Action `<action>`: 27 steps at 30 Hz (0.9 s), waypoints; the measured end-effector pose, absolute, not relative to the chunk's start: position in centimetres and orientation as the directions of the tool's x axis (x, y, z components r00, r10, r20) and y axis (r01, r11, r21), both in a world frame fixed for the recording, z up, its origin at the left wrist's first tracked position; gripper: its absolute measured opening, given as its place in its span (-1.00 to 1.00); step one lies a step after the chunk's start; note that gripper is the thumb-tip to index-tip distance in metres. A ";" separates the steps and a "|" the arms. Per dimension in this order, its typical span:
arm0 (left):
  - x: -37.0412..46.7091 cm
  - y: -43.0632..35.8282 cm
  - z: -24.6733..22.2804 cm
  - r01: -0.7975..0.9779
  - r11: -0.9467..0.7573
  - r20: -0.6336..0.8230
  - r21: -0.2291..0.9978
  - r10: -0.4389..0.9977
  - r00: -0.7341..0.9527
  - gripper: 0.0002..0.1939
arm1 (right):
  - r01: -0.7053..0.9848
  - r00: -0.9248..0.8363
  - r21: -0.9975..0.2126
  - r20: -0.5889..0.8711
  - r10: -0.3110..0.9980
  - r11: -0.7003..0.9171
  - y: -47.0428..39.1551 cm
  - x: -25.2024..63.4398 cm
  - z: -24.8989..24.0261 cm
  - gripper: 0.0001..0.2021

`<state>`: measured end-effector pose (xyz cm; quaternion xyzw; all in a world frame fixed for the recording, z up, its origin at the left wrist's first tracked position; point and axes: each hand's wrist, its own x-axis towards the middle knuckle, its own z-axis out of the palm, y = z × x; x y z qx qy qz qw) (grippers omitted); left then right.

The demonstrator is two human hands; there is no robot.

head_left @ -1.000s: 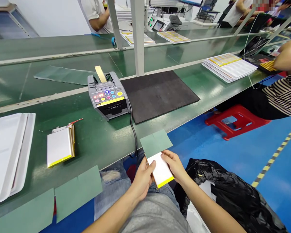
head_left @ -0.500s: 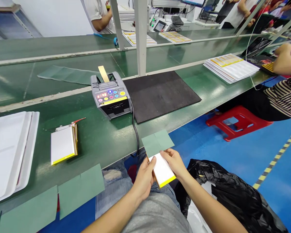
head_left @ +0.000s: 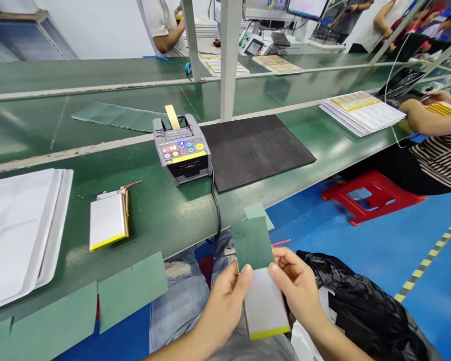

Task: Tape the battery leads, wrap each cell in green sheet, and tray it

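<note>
Over my lap, both hands hold a flat white pouch battery cell [head_left: 266,303] with a yellow strip along its near edge. My left hand [head_left: 225,296] grips the left side, thumb on the face and fingers behind. My right hand [head_left: 298,286] grips the right side the same way. A dark green sheet [head_left: 251,243] covers the far part of the cell, and both thumbs lie by its near edge. Beyond it juts a paler green flap [head_left: 258,211]. A red wire [head_left: 281,242] sticks out to the right.
On the green bench stand a tape dispenser [head_left: 184,150], a black mat [head_left: 261,150], several stacked cells [head_left: 107,220] and white trays [head_left: 18,225]. Green sheets [head_left: 131,291] overhang the front edge. A black bag [head_left: 376,306] lies right; a co-worker's arm [head_left: 436,120] is beyond a red stool [head_left: 376,195].
The cell has come nearer to me and stands more upright. The green sheet now shows a darker face, and a red wire has come into view. My view has shifted slightly left.
</note>
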<state>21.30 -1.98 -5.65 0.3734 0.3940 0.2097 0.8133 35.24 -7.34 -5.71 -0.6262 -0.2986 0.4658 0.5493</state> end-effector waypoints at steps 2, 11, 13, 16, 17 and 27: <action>20.1 -1.5 -5.4 0.013 0.488 -0.397 0.873 0.694 0.601 -0.62 | 0.016 0.318 -0.987 -0.149 0.936 -0.162 -7.4 35.8 -5.1 -0.75; 13.6 -0.4 -4.9 0.537 -0.068 -0.218 0.841 0.866 0.451 -0.26 | 0.363 -0.014 -0.924 0.125 0.992 0.121 -1.2 34.5 -0.6 -0.92; 12.3 -0.8 -4.8 0.559 -0.152 -0.141 0.815 0.884 0.446 -0.10 | 0.319 -0.087 -0.945 0.054 0.995 0.079 -0.3 33.3 -0.6 -0.82; 10.9 -1.2 -4.6 0.488 -0.403 0.129 0.774 0.855 0.502 -0.02 | 0.131 -0.206 -0.988 -0.106 0.973 -0.080 0.8 31.3 -2.1 -0.71; 10.5 -1.1 -4.5 0.459 -0.489 0.220 0.741 0.824 0.523 -0.04 | 0.055 -0.273 -0.987 -0.160 0.949 -0.150 1.0 30.6 -2.8 -0.68; 8.0 -1.4 -4.2 0.442 -0.314 0.115 0.840 0.899 0.422 0.04 | -0.009 -0.645 -0.951 -0.230 0.729 -0.308 1.6 26.1 -4.8 -0.65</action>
